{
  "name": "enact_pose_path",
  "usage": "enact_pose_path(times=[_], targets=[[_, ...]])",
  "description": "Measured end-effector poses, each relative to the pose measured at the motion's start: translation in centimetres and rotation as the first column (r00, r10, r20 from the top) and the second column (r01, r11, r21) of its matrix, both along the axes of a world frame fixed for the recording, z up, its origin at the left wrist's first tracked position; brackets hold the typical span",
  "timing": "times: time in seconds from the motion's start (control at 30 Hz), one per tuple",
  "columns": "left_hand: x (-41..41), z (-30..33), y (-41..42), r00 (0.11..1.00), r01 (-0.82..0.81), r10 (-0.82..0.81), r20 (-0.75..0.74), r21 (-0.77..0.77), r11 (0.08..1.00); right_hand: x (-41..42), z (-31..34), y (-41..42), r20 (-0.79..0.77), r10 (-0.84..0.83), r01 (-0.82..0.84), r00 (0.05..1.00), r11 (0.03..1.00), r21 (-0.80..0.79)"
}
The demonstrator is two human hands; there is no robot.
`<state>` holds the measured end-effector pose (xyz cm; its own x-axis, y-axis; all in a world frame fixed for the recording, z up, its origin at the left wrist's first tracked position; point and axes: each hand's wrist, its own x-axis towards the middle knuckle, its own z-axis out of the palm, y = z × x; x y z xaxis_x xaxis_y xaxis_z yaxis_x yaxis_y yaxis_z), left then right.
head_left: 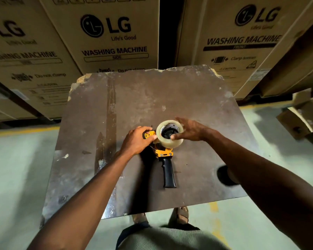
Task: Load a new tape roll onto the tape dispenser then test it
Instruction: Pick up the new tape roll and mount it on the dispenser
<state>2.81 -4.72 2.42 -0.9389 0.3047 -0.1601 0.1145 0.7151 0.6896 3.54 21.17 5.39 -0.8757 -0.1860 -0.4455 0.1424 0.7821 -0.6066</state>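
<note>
A yellow and black tape dispenser lies flat on the worn brown table, its black handle pointing toward me. A clear tape roll sits over the dispenser's black hub. My left hand grips the yellow front end of the dispenser. My right hand rests on the roll's right side, thumb inside the core and fingers spread over the rim.
Large cardboard washing machine boxes stand close behind the table. A dark round object, half hidden by my right forearm, lies near the table's right edge. More cardboard lies on the floor at right. My sandalled feet stand under the front edge.
</note>
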Motion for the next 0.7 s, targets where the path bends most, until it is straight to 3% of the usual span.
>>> enact_pose_path(times=[0.07,0.13,0.23,0.4,0.7], targets=[[-1.2,0.7,0.6,0.997,0.059,-0.061,0.036,0.055,0.997,0.5,-0.7,1.2,0.07,-0.206,0.215,0.976,0.965,-0.149],[-2.4,0.7,1.3,0.987,0.098,-0.105,0.119,0.061,0.993,0.8,-1.6,1.5,0.217,-0.39,0.439,0.895,0.856,-0.271],[-3.3,0.3,2.1,0.946,0.103,-0.128,0.297,0.1,0.99,0.9,-1.8,1.3,0.352,-0.509,0.61,0.785,0.735,-0.297],[-3.4,0.0,2.9,0.881,0.09,-0.211,0.425,0.286,0.954,0.6,-2.0,1.9,0.466,-0.5,0.662,0.73,0.685,-0.304],[-5.2,-0.9,3.0,0.835,0.216,-0.309,0.456,0.244,0.945,-0.2,-2.6,2.7,0.503,-0.435,0.629,0.747,0.708,-0.322]])
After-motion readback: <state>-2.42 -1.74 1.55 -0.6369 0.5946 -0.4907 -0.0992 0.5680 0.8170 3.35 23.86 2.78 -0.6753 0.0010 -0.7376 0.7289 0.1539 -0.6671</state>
